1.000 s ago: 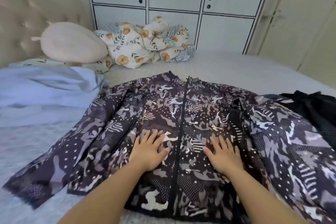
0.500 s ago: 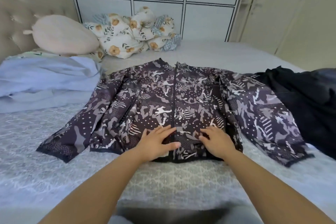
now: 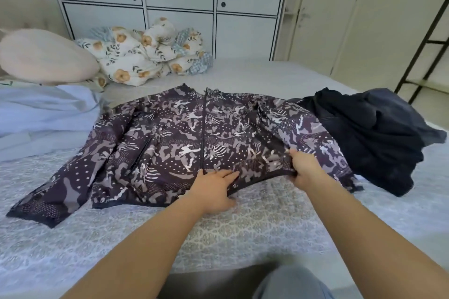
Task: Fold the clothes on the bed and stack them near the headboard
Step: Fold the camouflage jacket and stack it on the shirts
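Note:
A dark purple patterned zip jacket lies front-up across the bed, sleeves spread to both sides. My left hand grips the jacket's bottom hem near the zipper, fingers tucked under the edge. My right hand pinches the hem at the right side and lifts it slightly off the bed. A heap of dark clothes lies to the right of the jacket, touching its right sleeve. The padded headboard is at the far left.
A light blue folded blanket and a beige pillow lie at the left near the headboard. A floral bundle sits at the far edge by white cabinets. A black rack stands at the right.
Both hands slid from the jacket's chest down to its bottom hem. The left now grips it by the zipper, the right has moved outward and pinches the right side. The view pulled back.

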